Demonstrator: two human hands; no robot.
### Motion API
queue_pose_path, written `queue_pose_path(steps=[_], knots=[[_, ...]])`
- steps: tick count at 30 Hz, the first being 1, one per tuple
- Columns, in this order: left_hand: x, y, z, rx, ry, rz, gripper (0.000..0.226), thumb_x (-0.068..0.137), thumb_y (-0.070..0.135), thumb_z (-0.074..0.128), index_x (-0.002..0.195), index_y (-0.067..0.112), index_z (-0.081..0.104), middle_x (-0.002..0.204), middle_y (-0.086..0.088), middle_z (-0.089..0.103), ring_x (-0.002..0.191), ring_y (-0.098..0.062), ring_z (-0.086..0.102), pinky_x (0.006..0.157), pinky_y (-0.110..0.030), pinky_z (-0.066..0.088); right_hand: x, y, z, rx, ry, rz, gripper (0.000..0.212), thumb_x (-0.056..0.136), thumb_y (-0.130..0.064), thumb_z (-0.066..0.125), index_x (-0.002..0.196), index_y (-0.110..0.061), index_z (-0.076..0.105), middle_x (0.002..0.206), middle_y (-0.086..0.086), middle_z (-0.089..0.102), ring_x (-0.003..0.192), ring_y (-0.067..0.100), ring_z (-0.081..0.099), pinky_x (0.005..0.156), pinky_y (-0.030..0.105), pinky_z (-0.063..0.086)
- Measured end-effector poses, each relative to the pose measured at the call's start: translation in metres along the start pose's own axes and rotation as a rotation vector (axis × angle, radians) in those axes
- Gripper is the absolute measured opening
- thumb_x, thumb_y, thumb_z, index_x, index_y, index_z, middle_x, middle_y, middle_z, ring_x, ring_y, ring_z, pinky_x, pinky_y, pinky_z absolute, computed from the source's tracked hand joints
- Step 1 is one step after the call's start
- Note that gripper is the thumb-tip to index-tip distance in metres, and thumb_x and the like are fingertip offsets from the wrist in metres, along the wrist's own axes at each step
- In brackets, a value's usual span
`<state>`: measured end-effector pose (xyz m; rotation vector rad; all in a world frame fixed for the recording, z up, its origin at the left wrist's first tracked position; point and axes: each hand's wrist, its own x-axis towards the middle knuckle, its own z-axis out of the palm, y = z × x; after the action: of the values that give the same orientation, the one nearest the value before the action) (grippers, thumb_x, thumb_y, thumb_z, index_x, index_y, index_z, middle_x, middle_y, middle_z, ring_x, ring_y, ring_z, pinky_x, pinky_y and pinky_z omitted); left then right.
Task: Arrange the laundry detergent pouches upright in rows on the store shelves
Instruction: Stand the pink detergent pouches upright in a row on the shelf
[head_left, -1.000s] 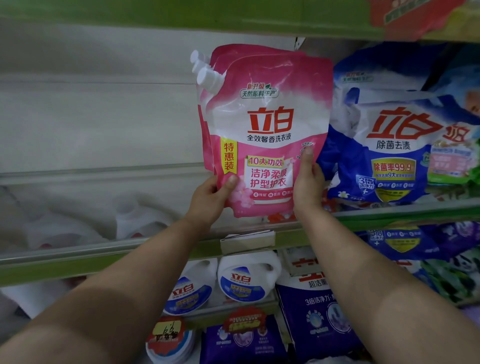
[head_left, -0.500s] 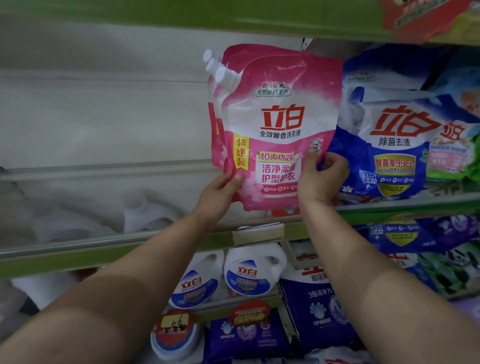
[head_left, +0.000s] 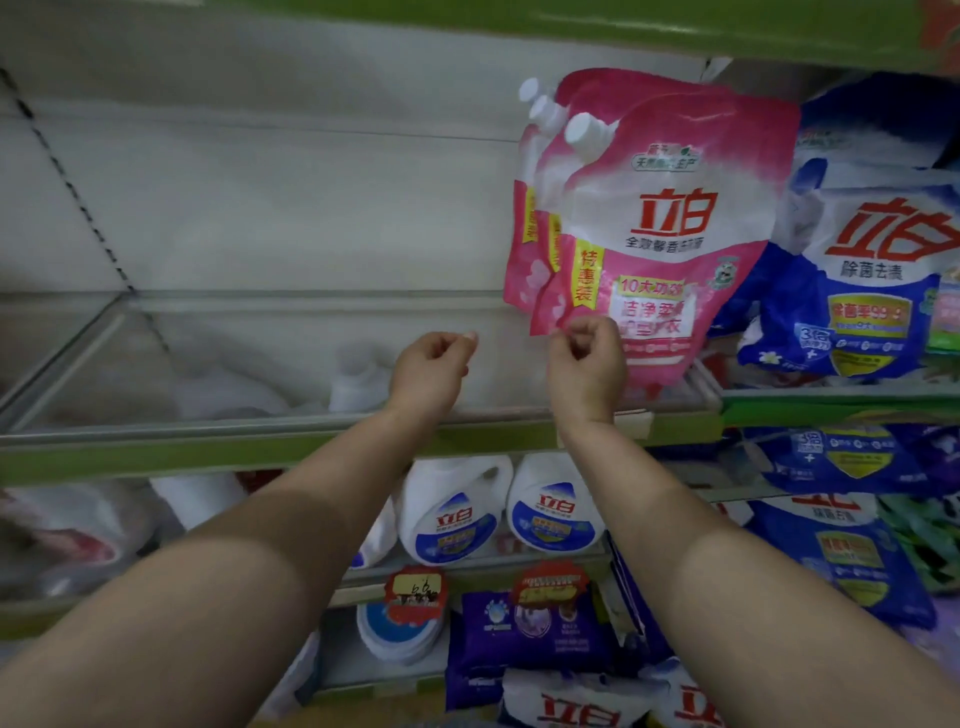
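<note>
1. Head view, background: store shelving with green edge strips; middle shelf (head_left: 311, 431) pale and mostly bare across the left and centre of the frame, with faint blurred white shapes on it that cannot be made out.
2. Right of centre: three pink detergent pouches (head_left: 660, 234) standing upright one behind another on that shelf, white spout caps at their upper left corners, right edge just beside the blue detergent bags (head_left: 862, 280).
3. Lower part of frame: white jugs (head_left: 452, 514) and purple packs (head_left: 524, 634) on the shelves beneath.
4. Progress, as a judgement: one short row of pink pouches set upright; wide stretch of shelf to its left not yet filled, so most of the arranging seems left.
5. Left hand (head_left: 431, 371): fingers curled, holding nothing visible, apart from the pouches, over the bare shelf.
6. Right hand (head_left: 587, 364): fingers curled at the front pouch's lower left corner; pinching it or merely in front of it, cannot tell.
</note>
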<state>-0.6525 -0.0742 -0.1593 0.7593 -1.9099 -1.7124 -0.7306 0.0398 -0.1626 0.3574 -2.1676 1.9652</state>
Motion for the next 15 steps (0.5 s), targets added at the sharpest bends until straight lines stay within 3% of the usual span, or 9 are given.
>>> queue_pose_path(steps=[4, 8, 11, 15], knots=[[-0.006, -0.003, -0.051, 0.001, 0.108, -0.004, 0.019, 0.093, 0.035, 0.055, 0.077, 0.025, 0.057, 0.081, 0.004, 0.061, 0.090, -0.021, 0.062, 0.085, -0.038, 0.050, -0.030, -0.014, 0.040, 0.013, -0.121, -0.043, 0.014, 0.086, -0.009, 0.059, 0.091, -0.021, 0.053, 0.074, -0.014, 0.054, 0.067, -0.004, 0.051, 0.057, 0.002, 0.038], [-0.016, -0.008, -0.107, -0.037, 0.238, 0.010, 0.020, 0.095, 0.032, 0.054, 0.079, 0.020, 0.058, 0.082, -0.001, 0.061, 0.082, -0.019, 0.061, 0.079, -0.033, 0.048, -0.063, -0.026, 0.083, 0.007, -0.180, -0.070, 0.014, 0.083, -0.006, 0.060, 0.093, -0.015, 0.058, 0.069, -0.014, 0.052, 0.067, 0.006, 0.051, 0.062, 0.010, 0.040], [-0.028, -0.014, -0.150, -0.116, 0.338, 0.000, 0.021, 0.096, 0.032, 0.051, 0.088, 0.015, 0.060, 0.081, 0.002, 0.061, 0.068, -0.009, 0.059, 0.062, -0.025, 0.044, -0.091, -0.038, 0.116, 0.010, -0.210, -0.085, 0.015, 0.081, -0.003, 0.061, 0.095, -0.006, 0.062, 0.066, -0.015, 0.050, 0.071, 0.013, 0.052, 0.070, 0.021, 0.042], [-0.047, -0.022, -0.207, -0.158, 0.424, -0.025, 0.019, 0.096, 0.028, 0.050, 0.082, 0.018, 0.058, 0.078, 0.002, 0.059, 0.066, -0.008, 0.056, 0.053, -0.017, 0.041, -0.130, -0.053, 0.156, 0.034, -0.317, -0.104, 0.014, 0.081, -0.003, 0.060, 0.095, -0.005, 0.062, 0.067, -0.015, 0.050, 0.072, 0.013, 0.052, 0.069, 0.019, 0.040]])
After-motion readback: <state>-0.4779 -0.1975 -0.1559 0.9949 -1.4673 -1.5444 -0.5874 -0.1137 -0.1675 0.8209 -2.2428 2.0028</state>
